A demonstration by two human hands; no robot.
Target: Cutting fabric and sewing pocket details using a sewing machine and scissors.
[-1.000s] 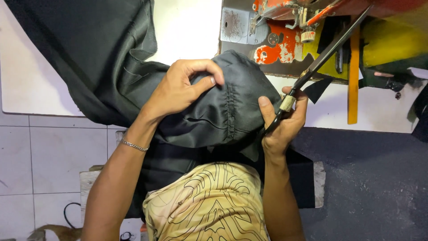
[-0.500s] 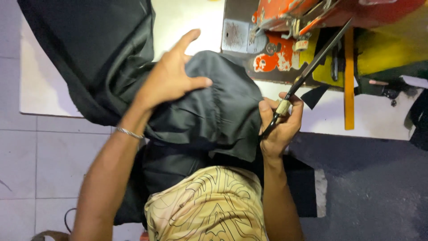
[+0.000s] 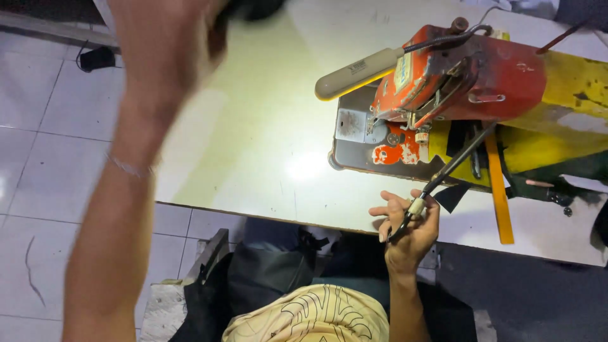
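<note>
My left hand (image 3: 168,44) is raised high at the top left, blurred, with its fingers closed on a bit of black cloth (image 3: 253,7) at the frame's top edge. My right hand (image 3: 410,228) rests at the near edge of the white table (image 3: 253,145) and grips long black scissors (image 3: 453,164) by their handles. The blades point up and right toward the red sewing machine (image 3: 462,76). More black cloth (image 3: 266,272) lies on my lap below the table edge.
The red machine stands on a grey base plate (image 3: 351,136) at the table's right, with a beige handle-like bar (image 3: 354,73) sticking out left. A yellow strip (image 3: 500,196) lies beside it. Pale floor tiles (image 3: 44,158) show on the left, with a small black object (image 3: 98,58).
My left hand has swung the black garment up and off the table, leaving the tabletop bare. My right hand has stayed near the table edge, still holding the scissors.
</note>
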